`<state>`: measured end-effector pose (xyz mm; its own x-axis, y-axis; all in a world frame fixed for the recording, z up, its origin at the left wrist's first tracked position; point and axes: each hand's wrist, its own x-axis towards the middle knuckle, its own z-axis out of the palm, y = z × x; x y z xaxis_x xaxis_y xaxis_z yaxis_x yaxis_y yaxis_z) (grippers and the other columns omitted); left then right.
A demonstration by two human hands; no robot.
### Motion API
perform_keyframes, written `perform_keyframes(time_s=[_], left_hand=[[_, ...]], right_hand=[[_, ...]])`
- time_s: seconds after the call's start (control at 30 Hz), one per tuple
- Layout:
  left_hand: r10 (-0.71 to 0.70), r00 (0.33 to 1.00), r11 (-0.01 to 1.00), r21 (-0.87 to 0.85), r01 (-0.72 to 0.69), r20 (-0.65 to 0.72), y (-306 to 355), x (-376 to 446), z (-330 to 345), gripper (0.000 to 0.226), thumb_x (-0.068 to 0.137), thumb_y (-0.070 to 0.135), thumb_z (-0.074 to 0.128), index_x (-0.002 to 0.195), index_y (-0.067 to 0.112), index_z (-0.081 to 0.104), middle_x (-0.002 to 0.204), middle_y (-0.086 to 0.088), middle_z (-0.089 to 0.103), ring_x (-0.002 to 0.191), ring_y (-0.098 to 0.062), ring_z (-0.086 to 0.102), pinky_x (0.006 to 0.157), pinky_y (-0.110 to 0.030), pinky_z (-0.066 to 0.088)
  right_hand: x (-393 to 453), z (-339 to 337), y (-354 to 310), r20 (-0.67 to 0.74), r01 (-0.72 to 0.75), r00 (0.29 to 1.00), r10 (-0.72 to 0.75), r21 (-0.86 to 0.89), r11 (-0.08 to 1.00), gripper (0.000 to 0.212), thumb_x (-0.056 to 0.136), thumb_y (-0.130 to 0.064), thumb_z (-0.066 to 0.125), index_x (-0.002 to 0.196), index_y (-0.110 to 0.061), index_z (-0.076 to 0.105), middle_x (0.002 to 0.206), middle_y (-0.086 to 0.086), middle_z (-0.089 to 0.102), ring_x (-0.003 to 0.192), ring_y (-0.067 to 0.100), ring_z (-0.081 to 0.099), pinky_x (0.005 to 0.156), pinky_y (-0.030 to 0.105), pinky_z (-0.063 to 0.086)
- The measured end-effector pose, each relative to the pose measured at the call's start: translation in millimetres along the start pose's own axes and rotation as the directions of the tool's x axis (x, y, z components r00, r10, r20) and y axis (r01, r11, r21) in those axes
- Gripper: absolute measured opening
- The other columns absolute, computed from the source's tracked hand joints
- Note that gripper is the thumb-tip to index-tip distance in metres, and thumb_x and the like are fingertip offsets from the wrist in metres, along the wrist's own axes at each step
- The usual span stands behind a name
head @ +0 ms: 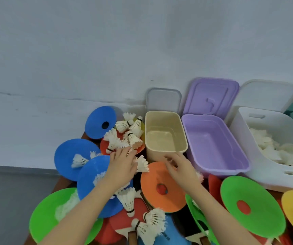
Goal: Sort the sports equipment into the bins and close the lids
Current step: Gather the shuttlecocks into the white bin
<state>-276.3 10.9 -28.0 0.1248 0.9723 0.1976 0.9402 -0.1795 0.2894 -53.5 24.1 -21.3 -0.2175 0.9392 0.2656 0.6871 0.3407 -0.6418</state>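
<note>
At nine o'clock from my hands lie the blue discs [75, 156], one with a shuttlecock [79, 160] resting on it, and a green disc [45, 213] sits nearer me at seven. My left hand [122, 165] reaches toward eleven o'clock, fingers fairly straight and spread over the heap of shuttlecocks on the red disc [105, 147]; whether the fingertips have hold of one I cannot tell, since they are blurred. Just right of it, my right hand [179, 167] hovers over the orange disc [161, 190], fingers loosely curled; I see nothing in it. Past them at twelve stands the empty cream bin [166, 137], at one o'clock the empty purple bin [212, 145], and at two the white bin [273, 149] already holding shuttlecocks, all with lids up. I judge the step is gathering shuttlecocks: best to pinch them by the cork end, not crush the feathers, take a few at once, and carry them across to the white bin.
</note>
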Motion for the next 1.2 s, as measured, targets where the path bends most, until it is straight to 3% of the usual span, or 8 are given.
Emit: perform_keyframes(time_s=[0.17,0.23,0.3,0.43,0.53,0.67,0.93,1.2], left_hand=[[-0.053,0.999,0.999,0.005,0.053,-0.012,-44,-14,-2,0.043,0.089,0.031,0.056,0.129,0.017,0.05,0.138,-0.004,0.042,0.128,-0.026,0.036,0.103,-0.044,0.026],[-0.05,0.998,0.999,-0.008,0.05,-0.025,-53,-16,-1,0.043,0.09,0.032,0.056,0.129,0.018,0.05,0.14,-0.004,0.041,0.128,-0.027,0.036,0.105,-0.045,0.025],[-0.071,0.997,0.997,0.005,0.071,0.023,-61,-13,0,0.046,0.093,0.037,0.048,0.135,0.022,0.041,0.147,0.001,0.031,0.133,-0.023,0.028,0.109,-0.042,0.018],[-0.108,0.991,0.994,0.031,0.106,0.076,-66,-2,7,0.052,0.095,0.043,0.041,0.142,0.025,0.03,0.146,0.002,0.03,0.131,-0.021,0.028,0.108,-0.039,0.018],[-0.101,0.993,0.993,0.062,0.097,0.063,-68,12,12,0.052,0.094,0.046,0.042,0.14,0.025,0.032,0.137,0.003,0.041,0.123,-0.02,0.039,0.1,-0.036,0.024],[-0.097,0.995,0.995,0.03,0.097,0.022,-71,25,17,0.038,0.094,0.039,0.047,0.129,0.024,0.049,0.12,0.002,0.055,0.11,-0.019,0.05,0.09,-0.034,0.029],[-0.005,0.953,0.983,-0.177,-0.051,-0.302,-65,13,13,0.027,0.079,0.004,0.07,0.105,0.009,0.069,0.103,-0.006,0.067,0.095,-0.024,0.063,0.08,-0.035,0.039],[0.074,0.867,0.953,-0.221,-0.206,-0.493,-9,40,-19,0.033,0.085,0.028,0.05,0.103,0.007,0.069,0.104,-0.006,0.068,0.1,-0.015,0.058,0.084,-0.036,0.048]], right_hand=[[4,53,-21,0.166,-0.043,0.985,0.051,-0.05,0.998,0.035,0.087,-0.026,0.06,0.121,-0.018,0.056,0.11,-0.007,0.058,0.106,0.015,0.052,0.083,0.027,0.038],[8,71,-23,0.21,-0.083,0.972,0.106,-0.112,0.99,0.048,0.086,-0.033,0.059,0.131,-0.024,0.047,0.127,-0.006,0.054,0.118,0.015,0.048,0.096,0.034,0.035],[12,83,-29,0.209,-0.122,0.966,0.15,-0.142,0.982,0.051,0.086,-0.031,0.057,0.134,-0.028,0.042,0.131,-0.01,0.051,0.121,0.012,0.045,0.096,0.032,0.026],[15,92,-40,0.154,-0.173,0.97,0.185,-0.091,0.981,0.045,0.088,-0.012,0.052,0.131,-0.026,0.045,0.101,-0.013,0.056,0.101,0.009,0.051,0.079,0.025,0.018],[13,87,-43,0.107,-0.141,0.983,0.148,-0.07,0.988,0.042,0.089,-0.01,0.052,0.128,-0.026,0.049,0.086,-0.021,0.048,0.086,0.003,0.046,0.084,0.025,0.025],[9,70,-38,0.051,-0.1,0.994,0.099,0.018,0.995,0.042,0.088,-0.01,0.056,0.126,-0.026,0.053,0.085,-0.025,0.049,0.088,0.004,0.051,0.093,0.03,0.036],[9,30,-24,0.054,-0.129,0.991,0.122,0.159,0.979,0.044,0.087,-0.007,0.058,0.128,-0.023,0.054,0.089,-0.02,0.053,0.087,-0.004,0.051,0.083,0.019,0.039],[24,-17,-9,-0.097,-0.035,0.993,0.06,0.237,0.971,0.049,0.083,0.0,0.061,0.116,-0.036,0.054,0.09,-0.011,0.06,0.084,0.0,0.055,0.073,0.006,0.04]])
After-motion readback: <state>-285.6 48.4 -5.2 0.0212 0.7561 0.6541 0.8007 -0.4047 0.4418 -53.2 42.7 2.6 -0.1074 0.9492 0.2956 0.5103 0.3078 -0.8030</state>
